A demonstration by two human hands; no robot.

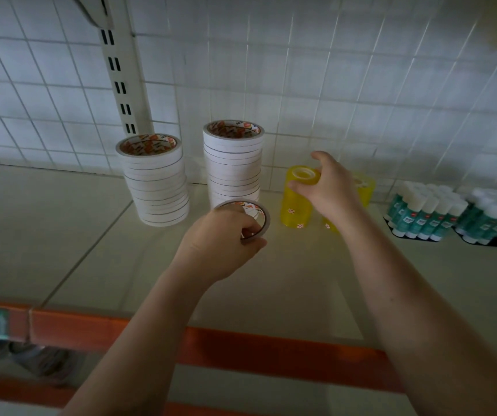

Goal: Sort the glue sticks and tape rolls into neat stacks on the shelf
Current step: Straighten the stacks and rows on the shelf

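- At centre frame, the left hand (223, 235) held a single white tape roll (248, 219) above the shelf (61, 229), its fingers (251, 228) curled through the core and the thumb pressed against the outer rim.
- Just right of centre, the right hand (328, 184) gripped the top of a yellow tape stack (296, 199), fingers wrapped over the uppermost roll; a second yellow stack (364, 187) stood partly hidden behind the wrist.
- Two white tape stacks stood against the wire grid back panel (301, 70): a shorter one (155, 181) left of centre, its rolls slightly out of line, and a taller one (233, 166) directly behind the held roll.
- Glue sticks (427, 211) with white caps stood packed upright in two groups at the right edge of the frame, well apart from the tape.
- The thin roll looked light and stiff, easily carried by rim and core, and likely belonged on the shorter white stack.
- The yellow rolls appeared smooth and possibly slippery; a tall column could topple, so steadying it from the top and sides seemed prudent.
- An orange shelf edge (241, 346) ran across the lower frame.
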